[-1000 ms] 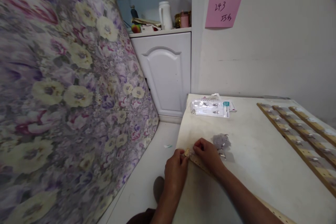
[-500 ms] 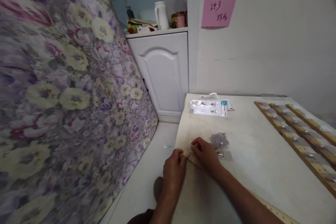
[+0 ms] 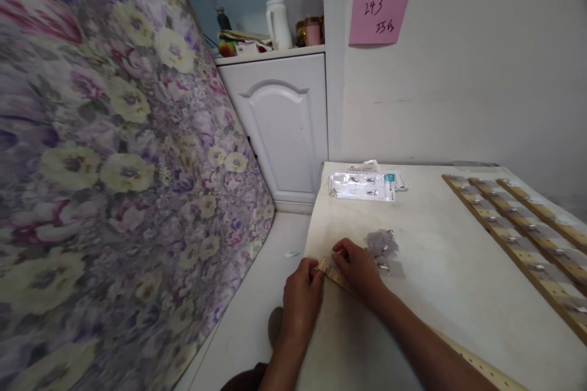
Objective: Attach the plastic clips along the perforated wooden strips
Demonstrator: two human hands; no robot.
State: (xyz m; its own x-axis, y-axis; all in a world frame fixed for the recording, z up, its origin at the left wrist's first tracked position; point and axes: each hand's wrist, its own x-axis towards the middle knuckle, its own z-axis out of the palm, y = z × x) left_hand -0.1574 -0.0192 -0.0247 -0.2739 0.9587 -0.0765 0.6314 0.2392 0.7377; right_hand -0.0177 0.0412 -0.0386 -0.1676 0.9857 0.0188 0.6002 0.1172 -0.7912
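A long, narrow, pale wooden strip with small holes [image 3: 338, 280] lies slantwise along the near side of the table, its middle hidden under my right forearm. My left hand [image 3: 302, 293] is closed on the strip's far end, thumb and index finger pinched at the tip. Over the strip, just right of there, my right hand [image 3: 360, 270] is closed in a pinch; what its fingertips hold is too small to make out. Beside the right hand sits a little heap of clear greyish plastic pieces with shiny metal bits [image 3: 383, 244].
Clear packages with metal pieces [image 3: 362, 186] lie at the table's far edge. Several wooden strips carrying clear packets [image 3: 513, 238] are lined up on the right. A flowered curtain [image 3: 128, 195] hangs at left, and a white cabinet [image 3: 279, 128] stands behind.
The whole view has shifted slightly. Both hands stay at the strip's far end, with hardly any visible movement of the fingers.
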